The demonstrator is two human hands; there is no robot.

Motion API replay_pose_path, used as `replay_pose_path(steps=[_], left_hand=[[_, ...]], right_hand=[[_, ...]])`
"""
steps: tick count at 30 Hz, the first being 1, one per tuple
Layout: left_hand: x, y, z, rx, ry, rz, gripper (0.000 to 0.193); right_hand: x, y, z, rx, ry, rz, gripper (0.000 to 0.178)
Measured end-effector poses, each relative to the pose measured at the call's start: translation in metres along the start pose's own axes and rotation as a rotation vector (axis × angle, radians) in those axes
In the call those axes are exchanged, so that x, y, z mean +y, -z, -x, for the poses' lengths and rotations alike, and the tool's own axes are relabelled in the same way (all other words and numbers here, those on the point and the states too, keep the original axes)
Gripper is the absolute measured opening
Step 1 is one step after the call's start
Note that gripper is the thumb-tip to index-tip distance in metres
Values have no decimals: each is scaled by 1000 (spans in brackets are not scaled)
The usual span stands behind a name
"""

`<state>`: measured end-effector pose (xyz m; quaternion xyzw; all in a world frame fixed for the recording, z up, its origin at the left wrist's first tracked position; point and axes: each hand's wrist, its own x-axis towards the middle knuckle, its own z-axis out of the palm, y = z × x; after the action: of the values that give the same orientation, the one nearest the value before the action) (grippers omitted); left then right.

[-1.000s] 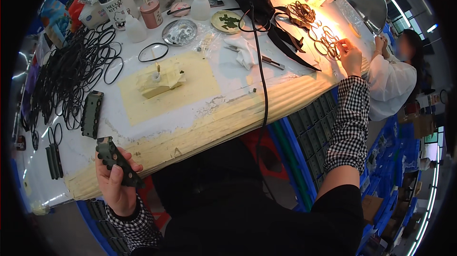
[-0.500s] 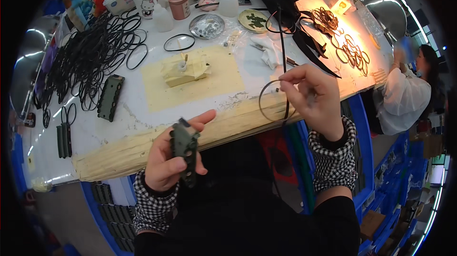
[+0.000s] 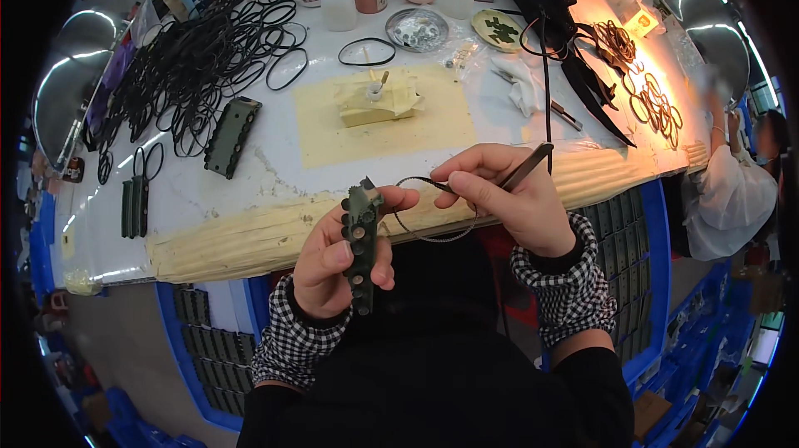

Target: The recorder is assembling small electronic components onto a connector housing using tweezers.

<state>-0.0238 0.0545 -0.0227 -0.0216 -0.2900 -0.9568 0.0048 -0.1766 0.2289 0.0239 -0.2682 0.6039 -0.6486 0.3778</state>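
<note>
My left hand grips a dark green model tank hull upright, its row of small wheels showing. Between the fingers of my right hand are slim metal tweezers, slanting up to the right. A thin, dark toothed loop, like a rubber track, hangs from the right fingertips toward the hull. Its left side is close to my left fingertips; whether it touches the hull I cannot tell.
A pile of black loops lies at the left, near another green hull. A yellow taped block bears a small cup. Lamp-lit loops lie at right. Blue trays of green parts stand below the table. A person in white sits at right.
My right hand has brought the loop left and down, close to the hull. The tweezers now show above that hand. The view has shifted, so the table's things appear farther right and higher.
</note>
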Motion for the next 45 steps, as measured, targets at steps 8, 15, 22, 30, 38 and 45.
replay_pose_path(steps=[8, 15, 22, 30, 38, 45], left_hand=[[0, -3, -1, -35, 6, 48, 75], [1, -5, -1, -35, 2, 35, 74], [0, -3, -2, -28, 16, 6, 74], [-3, -4, -5, 52, -24, -148, 68], [5, -13, 2, -69, 88, -177, 63], [6, -9, 6, -60, 81, -214, 59]], right_hand=[[-1, 3, -3, -12, -57, 23, 21], [0, 2, -4, -21, -58, 12, 20], [1, -1, -2, -81, -39, -213, 22], [-1, 1, 5, -129, 201, 65, 22], [-7, -11, 2, 225, 816, 1149, 24], [-7, -4, -3, 203, 795, 1008, 19]])
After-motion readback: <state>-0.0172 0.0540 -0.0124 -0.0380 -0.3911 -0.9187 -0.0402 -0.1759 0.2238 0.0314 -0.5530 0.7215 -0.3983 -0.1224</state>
